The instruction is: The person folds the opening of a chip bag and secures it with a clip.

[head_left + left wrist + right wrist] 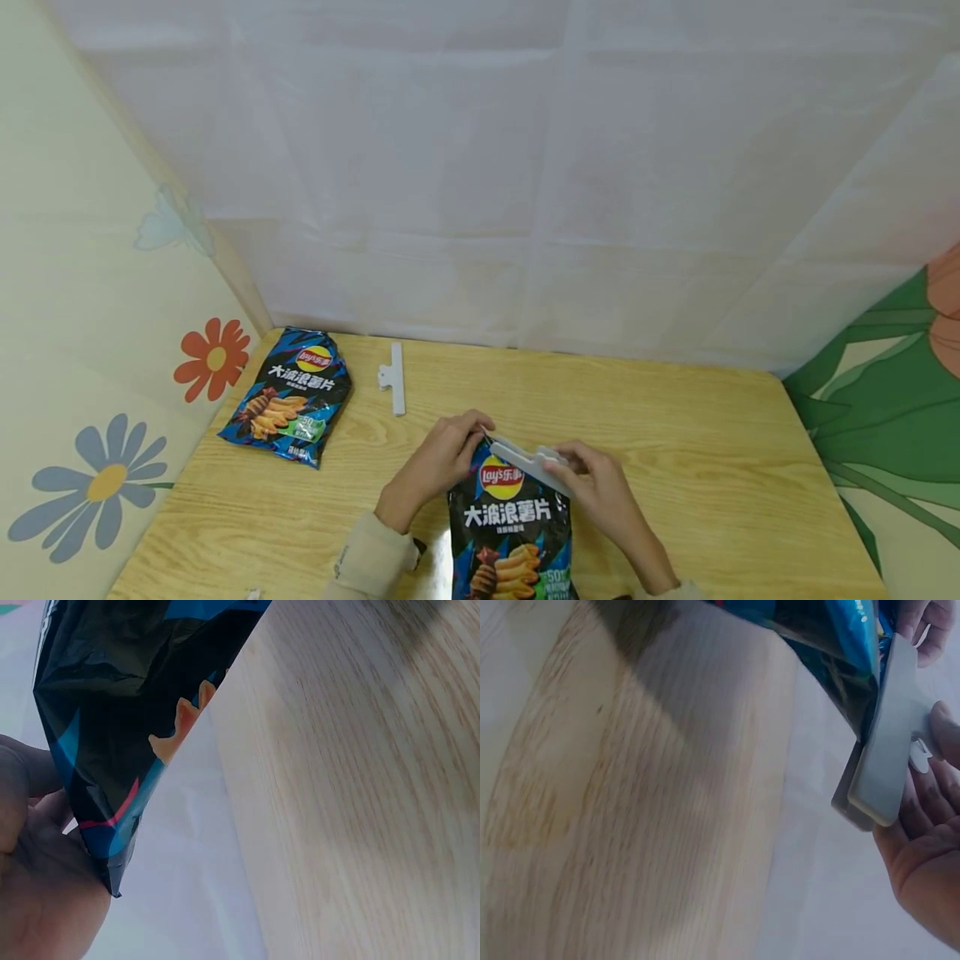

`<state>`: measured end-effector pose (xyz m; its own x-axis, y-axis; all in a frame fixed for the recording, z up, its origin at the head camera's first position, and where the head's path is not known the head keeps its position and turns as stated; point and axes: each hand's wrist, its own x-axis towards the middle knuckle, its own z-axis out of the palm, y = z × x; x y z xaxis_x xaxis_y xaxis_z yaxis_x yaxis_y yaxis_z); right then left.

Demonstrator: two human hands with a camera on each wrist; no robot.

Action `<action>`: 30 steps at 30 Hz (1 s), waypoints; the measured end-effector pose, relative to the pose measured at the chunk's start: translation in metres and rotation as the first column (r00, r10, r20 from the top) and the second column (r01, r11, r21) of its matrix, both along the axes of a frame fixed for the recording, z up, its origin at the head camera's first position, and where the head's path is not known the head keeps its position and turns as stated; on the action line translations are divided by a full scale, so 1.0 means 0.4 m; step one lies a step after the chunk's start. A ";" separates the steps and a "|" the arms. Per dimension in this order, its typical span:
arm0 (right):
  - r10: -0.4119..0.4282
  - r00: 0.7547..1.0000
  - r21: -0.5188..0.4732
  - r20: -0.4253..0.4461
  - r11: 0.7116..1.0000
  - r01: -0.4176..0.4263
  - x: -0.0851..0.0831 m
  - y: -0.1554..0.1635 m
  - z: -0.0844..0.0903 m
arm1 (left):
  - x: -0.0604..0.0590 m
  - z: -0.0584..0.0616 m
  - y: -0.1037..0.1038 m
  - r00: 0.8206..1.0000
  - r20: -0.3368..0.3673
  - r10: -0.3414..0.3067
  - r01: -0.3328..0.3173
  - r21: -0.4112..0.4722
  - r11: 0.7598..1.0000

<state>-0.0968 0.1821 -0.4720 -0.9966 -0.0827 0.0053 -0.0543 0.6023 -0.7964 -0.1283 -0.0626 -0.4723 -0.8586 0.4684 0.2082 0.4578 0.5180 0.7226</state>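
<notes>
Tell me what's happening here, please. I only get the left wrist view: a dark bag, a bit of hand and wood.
Observer: The head view shows the left hand pinching the top corner of a chip bag held upright.
Operator: And the other hand?
Observer: The right hand holds a white clip across the bag's top edge.
Operator: Anything else on the wood?
Observer: A second chip bag lies flat at the table's far left, with a spare white clip beside it.
</notes>
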 end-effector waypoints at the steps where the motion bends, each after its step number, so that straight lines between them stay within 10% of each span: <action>1: 0.000 1.000 0.004 0.005 1.000 0.000 -0.001 -0.002 0.002 | 0.000 0.001 0.000 1.000 0.004 -0.001 0.001 0.004 1.000; 14: -0.029 0.995 -0.020 0.095 0.999 0.031 -0.015 -0.010 0.017 | -0.003 -0.005 0.000 0.997 -0.059 0.049 -0.050 -0.016 0.999; 30: -0.054 0.985 -0.069 0.162 0.995 0.065 -0.021 -0.044 0.028 | 0.000 0.011 0.011 0.998 0.036 0.043 -0.044 0.012 0.999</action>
